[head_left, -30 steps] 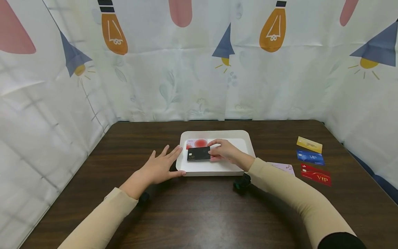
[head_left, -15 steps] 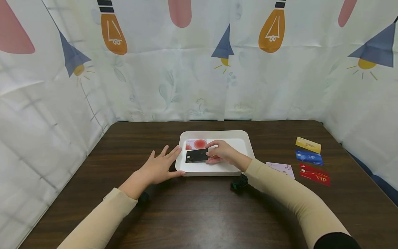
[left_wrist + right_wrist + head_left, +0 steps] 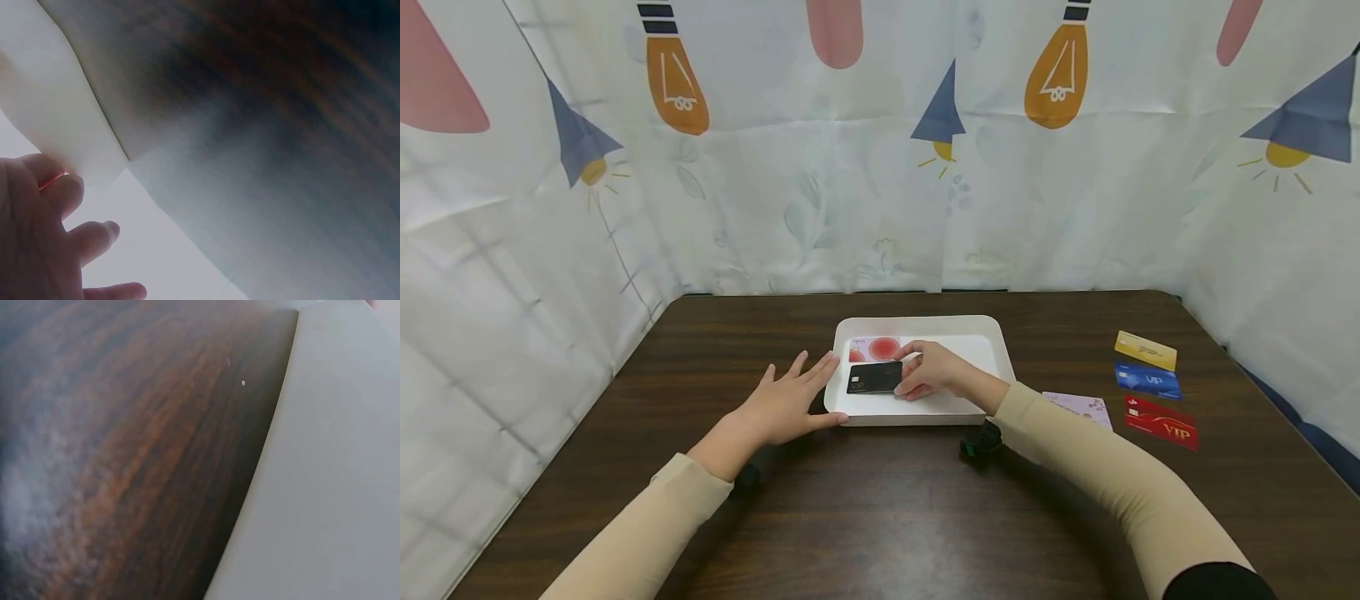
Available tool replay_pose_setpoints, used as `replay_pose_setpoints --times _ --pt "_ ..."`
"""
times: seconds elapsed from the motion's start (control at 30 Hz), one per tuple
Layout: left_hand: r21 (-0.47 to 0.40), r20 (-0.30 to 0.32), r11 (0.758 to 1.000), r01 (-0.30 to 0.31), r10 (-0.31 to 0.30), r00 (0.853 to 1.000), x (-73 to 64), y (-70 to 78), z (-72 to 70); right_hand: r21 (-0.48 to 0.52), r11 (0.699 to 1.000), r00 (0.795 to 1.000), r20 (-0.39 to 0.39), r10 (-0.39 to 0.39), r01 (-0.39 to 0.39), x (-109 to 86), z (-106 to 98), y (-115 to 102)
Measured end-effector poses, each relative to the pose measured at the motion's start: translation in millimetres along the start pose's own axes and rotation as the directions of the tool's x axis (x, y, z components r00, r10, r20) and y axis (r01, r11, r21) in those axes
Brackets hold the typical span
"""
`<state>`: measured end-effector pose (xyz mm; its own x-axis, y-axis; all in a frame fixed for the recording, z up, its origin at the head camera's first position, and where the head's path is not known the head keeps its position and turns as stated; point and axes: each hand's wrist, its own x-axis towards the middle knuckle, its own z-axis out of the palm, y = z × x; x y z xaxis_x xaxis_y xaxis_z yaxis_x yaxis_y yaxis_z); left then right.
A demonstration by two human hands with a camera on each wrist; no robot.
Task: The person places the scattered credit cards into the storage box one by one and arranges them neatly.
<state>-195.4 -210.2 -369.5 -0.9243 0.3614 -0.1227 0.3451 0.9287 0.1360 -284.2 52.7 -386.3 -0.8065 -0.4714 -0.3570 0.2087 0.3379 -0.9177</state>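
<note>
A white tray (image 3: 955,406) lies on the table. My left hand (image 3: 782,406), fingers spread, rests against its left side, and in the left wrist view the fingertips overlap the tray wall (image 3: 75,94). Inside the tray, a black VIP card (image 3: 874,377) lies just in front of a pink card with red circles (image 3: 874,348). My right hand (image 3: 936,371) reaches over the tray from the right and holds the black card by its right end, thumb at the near corner and index finger at the far one. The right wrist view shows the tray wall (image 3: 325,456) but almost nothing of the hand.
Right of the tray lie a gold card (image 3: 1146,350), a blue VIP card (image 3: 1148,380) and a red VIP card (image 3: 1161,422) in a column. A pale flowered card (image 3: 1081,408) lies beside my right sleeve (image 3: 1097,458). A printed curtain (image 3: 880,208) hangs behind the dark wooden table (image 3: 865,517).
The black card has shifted slightly left and towards me, away from the pink card, with my right hand moving along. My left hand has stayed in place.
</note>
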Motion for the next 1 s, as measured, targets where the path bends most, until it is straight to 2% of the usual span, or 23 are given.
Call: replay_pose_setpoints --times 0.17,0.4,0.67,1.0 --pt "-0.004 -0.001 1.000 0.000 0.000 1.000 -0.5 -0.2 -0.4 -0.118 0.993 1.000 -0.003 -0.029 0.029 0.1 1.0 -1.0" --pt "-0.006 0.001 1.000 -0.001 0.001 1.000 -1.4 0.0 -0.6 -0.299 0.951 0.996 -0.013 -0.089 0.081 2.6 3.9 -1.4" --pt "-0.013 0.007 1.000 0.004 -0.004 1.000 -1.1 1.6 -0.8 -0.391 0.918 0.996 -0.038 -0.081 0.060 3.7 7.5 -3.7" --pt "-0.007 0.001 1.000 0.003 -0.003 1.000 -1.2 1.3 -0.7 -0.392 0.918 0.996 -0.039 -0.083 0.061 6.2 6.7 -2.8"
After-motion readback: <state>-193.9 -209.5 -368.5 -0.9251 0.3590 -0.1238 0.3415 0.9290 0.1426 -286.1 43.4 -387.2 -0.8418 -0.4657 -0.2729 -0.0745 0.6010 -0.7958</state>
